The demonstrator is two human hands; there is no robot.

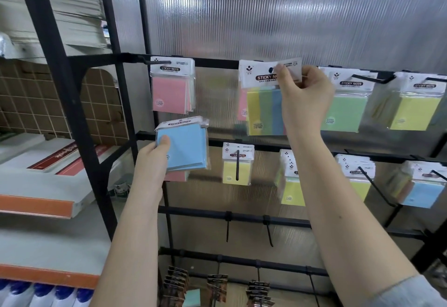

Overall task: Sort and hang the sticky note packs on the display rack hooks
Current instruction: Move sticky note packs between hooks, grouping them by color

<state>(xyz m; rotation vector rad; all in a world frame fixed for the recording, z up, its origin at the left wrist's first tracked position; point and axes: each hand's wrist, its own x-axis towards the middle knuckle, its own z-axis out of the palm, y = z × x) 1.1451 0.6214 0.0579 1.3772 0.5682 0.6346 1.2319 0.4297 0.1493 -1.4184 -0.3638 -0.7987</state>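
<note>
Right hand point(305, 89) pinches the white header card of a multicolour pack point(263, 110) (yellow, green, blue strips), held up at the top rail point(217, 61) of the display rack; header reads "STICKY NO…", the rest hidden by the thumb. Can't tell if its hole is on a hook.

Left hand point(154, 159) grips a blue pack point(185, 145), thumb on its face, header "STICKY NOTE", in front of the second rail.

Top rail, left: pink pack point(172, 93) on a hook, "STICKY NOTE". To the right: green pack point(348, 110) and yellow pack point(416, 113), same label. Smaller print unreadable.
</note>
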